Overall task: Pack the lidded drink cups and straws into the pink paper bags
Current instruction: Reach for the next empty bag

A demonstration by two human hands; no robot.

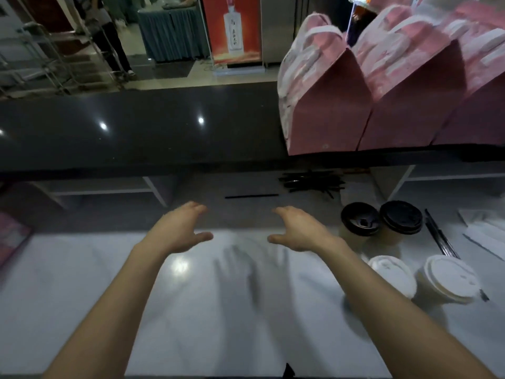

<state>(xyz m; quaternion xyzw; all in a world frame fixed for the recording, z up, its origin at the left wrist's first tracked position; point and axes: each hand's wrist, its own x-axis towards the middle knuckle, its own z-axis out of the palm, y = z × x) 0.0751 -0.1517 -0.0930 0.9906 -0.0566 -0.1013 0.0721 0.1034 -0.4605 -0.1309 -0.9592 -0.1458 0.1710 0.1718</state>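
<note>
My left hand (180, 228) and my right hand (296, 229) hover side by side over the white counter (191, 310), palms facing each other, fingers relaxed, holding nothing. Two black-lidded cups (360, 218) (401, 216) stand to the right of my right hand. Two white-lidded cups (393, 274) (451, 279) stand nearer, at the right. A single black straw (251, 196) lies beyond my hands, and a pile of black straws (311, 183) lies further right under the ledge. Three pink paper bags (325, 105) (412, 88) (481, 77) stand on the dark upper ledge at the right.
The dark glossy ledge (136, 132) runs across above the counter. More black straws (440, 236) and white wrapped items (483, 233) lie at the far right. A pink flat object (11, 236) sits at the left edge. A person (109, 36) stands beyond the ledge.
</note>
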